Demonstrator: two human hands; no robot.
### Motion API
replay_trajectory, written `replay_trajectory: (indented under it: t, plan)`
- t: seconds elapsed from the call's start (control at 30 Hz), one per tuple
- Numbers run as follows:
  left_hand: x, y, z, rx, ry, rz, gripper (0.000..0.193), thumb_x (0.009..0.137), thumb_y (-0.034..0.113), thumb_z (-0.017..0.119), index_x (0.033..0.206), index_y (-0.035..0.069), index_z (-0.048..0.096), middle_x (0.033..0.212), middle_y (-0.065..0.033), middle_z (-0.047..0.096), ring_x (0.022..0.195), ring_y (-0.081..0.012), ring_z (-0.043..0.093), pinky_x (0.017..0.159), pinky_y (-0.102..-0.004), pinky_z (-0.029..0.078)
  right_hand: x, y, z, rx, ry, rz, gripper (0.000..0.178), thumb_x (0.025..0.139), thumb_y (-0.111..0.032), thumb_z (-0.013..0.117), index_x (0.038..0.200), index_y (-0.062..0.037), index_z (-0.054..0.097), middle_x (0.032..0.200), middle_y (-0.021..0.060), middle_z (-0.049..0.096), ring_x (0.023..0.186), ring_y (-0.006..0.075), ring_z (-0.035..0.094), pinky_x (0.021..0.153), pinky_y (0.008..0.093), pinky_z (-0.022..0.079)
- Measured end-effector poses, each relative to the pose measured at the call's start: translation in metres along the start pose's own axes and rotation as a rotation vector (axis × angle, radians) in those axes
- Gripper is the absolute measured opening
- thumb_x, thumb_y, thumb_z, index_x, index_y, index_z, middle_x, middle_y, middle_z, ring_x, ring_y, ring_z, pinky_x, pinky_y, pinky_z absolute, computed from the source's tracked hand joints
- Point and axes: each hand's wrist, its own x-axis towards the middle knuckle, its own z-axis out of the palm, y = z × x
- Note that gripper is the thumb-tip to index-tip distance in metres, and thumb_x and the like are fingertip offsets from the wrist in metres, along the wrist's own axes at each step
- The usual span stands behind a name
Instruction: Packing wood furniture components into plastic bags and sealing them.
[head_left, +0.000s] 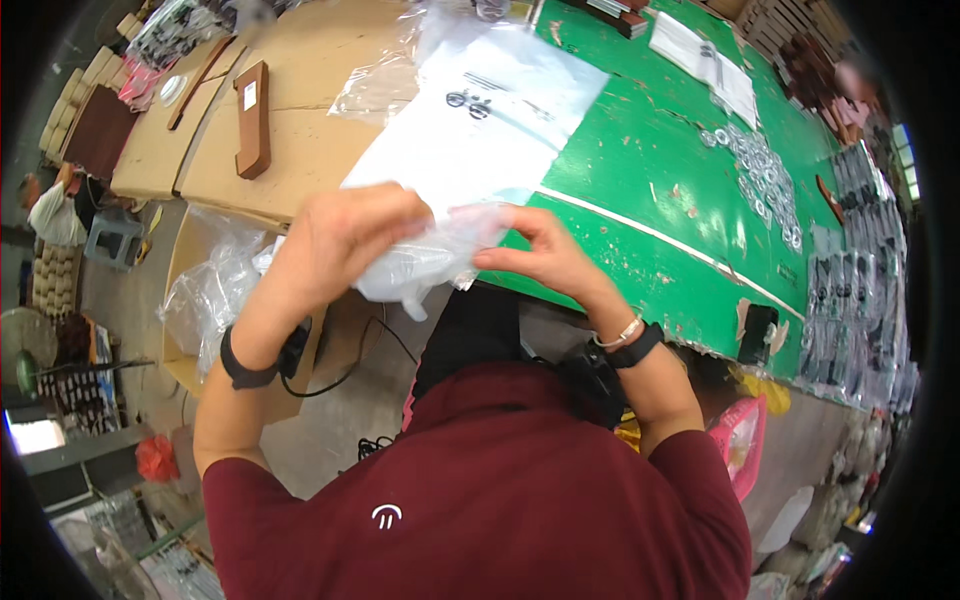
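Both hands raised over the near edge of the green table (640,170), working a clear plastic bag (425,262) between them. Left hand (335,240) curled over the bag's left end, fingers folded down and closed on the film, knuckles up. Right hand (540,250) pinching the bag's right edge between thumb and fingertips, remaining fingers loosely bent, not wide open. Bag bunched and crumpled in the middle, held in the air just above the table's edge, apart from the large flat plastic sheet (480,130) with small dark metal parts (468,100) lying beyond it. Probably very light, limp and slippery: thin film that folds on itself and offers no stiff edge. Best taken at a rim or corner with a firm pinch, since a grip on the slack middle would likely slide or just gather more film. Contents of the bag, if any, not clear from here. Off to the right, a scatter of silvery rings (765,180) on the table; to the left, cardboard boxes (300,100) and a brown wooden piece (252,120).
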Motion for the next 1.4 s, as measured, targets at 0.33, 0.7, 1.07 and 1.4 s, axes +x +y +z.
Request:
replay_trajectory:
  t: [0.33, 0.7, 1.07, 1.4]
  plan:
    - [0.094, 0.009, 0.057, -0.004, 0.853, 0.139, 0.030, 0.087, 0.004, 0.067, 0.116, 0.003, 0.063, 0.106, -0.0110, 0.064, 0.084, -0.0245, 0.059, 0.077, -0.0343, 0.049, -0.081, 0.012, -0.061, 0.287, 0.711, 0.331, 0.013, 0.100, -0.018, 0.058, 0.105, -0.0057, 0.058, 0.082, 0.0015, 0.067, 0.073, 0.0107, 0.064, 0.067, 0.0262, 0.051]
    - [0.123, -0.004, 0.238, -1.184, -0.067, -0.524, 0.065, 0.097, 0.037, 0.063, 0.145, 0.000, 0.040, 0.142, -0.0151, 0.048, 0.119, -0.0263, 0.054, 0.095, -0.0363, 0.048, -0.129, 0.047, -0.095, 0.301, 0.960, 0.436, 0.021, 0.102, -0.019, 0.053, 0.116, -0.0040, 0.055, 0.107, 0.0089, 0.066, 0.089, 0.0163, 0.068, 0.076, 0.0307, 0.057]
    - [0.128, -0.013, 0.226, -1.243, -0.019, -0.523, 0.063, 0.085, 0.007, 0.073, 0.142, 0.007, 0.049, 0.109, -0.0070, 0.069, 0.093, -0.0154, 0.065, 0.081, -0.0290, 0.052, -0.147, 0.047, -0.132, 0.146, 0.986, 0.333, 0.017, 0.101, -0.020, 0.056, 0.111, -0.0055, 0.058, 0.093, 0.0036, 0.068, 0.085, 0.0107, 0.067, 0.076, 0.0267, 0.055]
    - [0.117, 0.004, 0.171, 0.069, 0.367, -0.099, 0.066, 0.080, 0.011, 0.074, 0.142, 0.016, 0.052, 0.112, -0.0082, 0.062, 0.096, -0.0267, 0.060, 0.081, -0.0387, 0.048, -0.172, 0.064, -0.160, -0.564, 1.033, 0.524, 0.019, 0.092, -0.018, 0.064, 0.100, -0.0021, 0.057, 0.068, 0.0097, 0.066, 0.057, 0.0181, 0.065, 0.055, 0.0343, 0.048]
